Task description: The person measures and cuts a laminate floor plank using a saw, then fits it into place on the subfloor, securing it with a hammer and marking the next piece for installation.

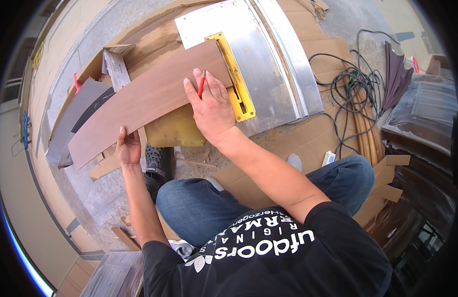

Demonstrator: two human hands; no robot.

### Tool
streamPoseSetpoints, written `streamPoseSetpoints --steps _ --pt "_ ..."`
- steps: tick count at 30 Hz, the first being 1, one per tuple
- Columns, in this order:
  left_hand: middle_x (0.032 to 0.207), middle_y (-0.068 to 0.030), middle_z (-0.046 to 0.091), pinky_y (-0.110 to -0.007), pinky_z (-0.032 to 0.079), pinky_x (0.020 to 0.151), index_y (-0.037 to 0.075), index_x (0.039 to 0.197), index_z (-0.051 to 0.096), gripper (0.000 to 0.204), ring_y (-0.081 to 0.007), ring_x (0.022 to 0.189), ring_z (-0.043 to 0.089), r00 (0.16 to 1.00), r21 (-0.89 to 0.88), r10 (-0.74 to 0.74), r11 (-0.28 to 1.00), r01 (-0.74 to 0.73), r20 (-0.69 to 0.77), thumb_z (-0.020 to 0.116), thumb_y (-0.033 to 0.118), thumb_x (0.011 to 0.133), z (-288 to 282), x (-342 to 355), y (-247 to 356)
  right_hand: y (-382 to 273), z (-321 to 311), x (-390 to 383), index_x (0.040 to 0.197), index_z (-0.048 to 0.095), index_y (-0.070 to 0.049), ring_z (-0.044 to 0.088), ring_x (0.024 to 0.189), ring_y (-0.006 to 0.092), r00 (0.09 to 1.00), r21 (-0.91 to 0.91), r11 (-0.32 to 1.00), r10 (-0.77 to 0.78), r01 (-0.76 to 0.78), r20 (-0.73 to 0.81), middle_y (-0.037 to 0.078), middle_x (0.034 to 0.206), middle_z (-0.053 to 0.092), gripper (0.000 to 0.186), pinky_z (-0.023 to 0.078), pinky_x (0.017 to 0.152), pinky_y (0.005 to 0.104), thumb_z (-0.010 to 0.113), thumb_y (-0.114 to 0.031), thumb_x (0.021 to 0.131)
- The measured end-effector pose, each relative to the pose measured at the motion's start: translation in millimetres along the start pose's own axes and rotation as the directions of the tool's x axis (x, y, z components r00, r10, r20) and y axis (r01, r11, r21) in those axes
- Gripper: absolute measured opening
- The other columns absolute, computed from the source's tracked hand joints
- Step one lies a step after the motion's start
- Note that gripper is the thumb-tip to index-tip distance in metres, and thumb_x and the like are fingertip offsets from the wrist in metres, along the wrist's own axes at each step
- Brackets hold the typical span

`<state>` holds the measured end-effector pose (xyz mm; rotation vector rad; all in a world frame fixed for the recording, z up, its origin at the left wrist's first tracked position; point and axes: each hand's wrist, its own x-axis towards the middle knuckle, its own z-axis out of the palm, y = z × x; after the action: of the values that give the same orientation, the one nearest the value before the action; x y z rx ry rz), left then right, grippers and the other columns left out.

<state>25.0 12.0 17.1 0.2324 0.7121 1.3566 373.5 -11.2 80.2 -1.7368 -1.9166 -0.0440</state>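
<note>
A long brown wooden board (155, 94) slants across the far middle, its far right end lying against a yellow slotted plate (244, 106). That plate is set in a silver metal table top (268, 64). My left hand (129, 146) grips the board's near edge towards its left end, with the thumb on top and the other fingers partly hidden beneath. Over the board's right end, my right hand (211, 101) rests with its fingertips on the wood. A red pencil (202, 84) is held between the fingers of that hand.
Dark cable (355, 86) lies coiled at the right, near a folded dark umbrella (394, 79). Stacked, plastic-wrapped dark panels (427, 104) stand at far right. An opened cardboard box (80, 116) is at left. Cardboard sheets (298, 141) cover parts of the concrete floor.
</note>
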Motion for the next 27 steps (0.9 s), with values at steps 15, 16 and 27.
streamPoseSetpoints --steps 15,16,27 --pt "0.131 -0.012 0.07 -0.04 0.057 0.11 -0.001 0.131 0.063 0.028 -0.025 0.124 0.067 1.0 0.03 -0.01 1.0 0.01 -0.002 0.063 0.007 0.104 -8.7 -10.8 -0.2 -1.0 -6.1 -8.5 0.141 0.062 -0.009 0.048 0.138 0.0357 1.0 0.008 1.0 -0.003 0.003 0.007 0.018 0.152 0.053 0.051 0.04 0.117 0.0461 0.06 -0.01 0.091" --pt "0.131 -0.0128 0.071 -0.04 0.058 0.11 -0.002 0.129 0.065 0.026 -0.0257 0.123 0.067 1.0 0.01 -0.013 1.0 0.012 0.004 0.061 0.007 0.104 -8.4 -11.6 -0.5 -1.3 -6.6 -9.0 0.141 0.062 -0.009 0.048 0.138 0.0358 1.0 0.014 1.0 -0.003 0.003 0.006 0.018 0.152 0.053 0.05 0.04 0.117 0.0461 0.06 -0.01 0.091" --pt "0.132 -0.0123 0.07 -0.04 0.058 0.11 0.0 0.131 0.063 0.029 -0.0253 0.124 0.067 0.999 0.037 0.001 0.999 0.0 -0.036 0.064 0.008 0.103 -7.1 -22.2 -2.3 -2.9 -13.4 -16.1 0.14 0.062 -0.008 0.049 0.137 0.0363 1.0 0.029 1.0 -0.007 0.007 0.008 0.018 0.152 0.053 0.048 0.041 0.115 0.0459 0.059 -0.01 0.092"
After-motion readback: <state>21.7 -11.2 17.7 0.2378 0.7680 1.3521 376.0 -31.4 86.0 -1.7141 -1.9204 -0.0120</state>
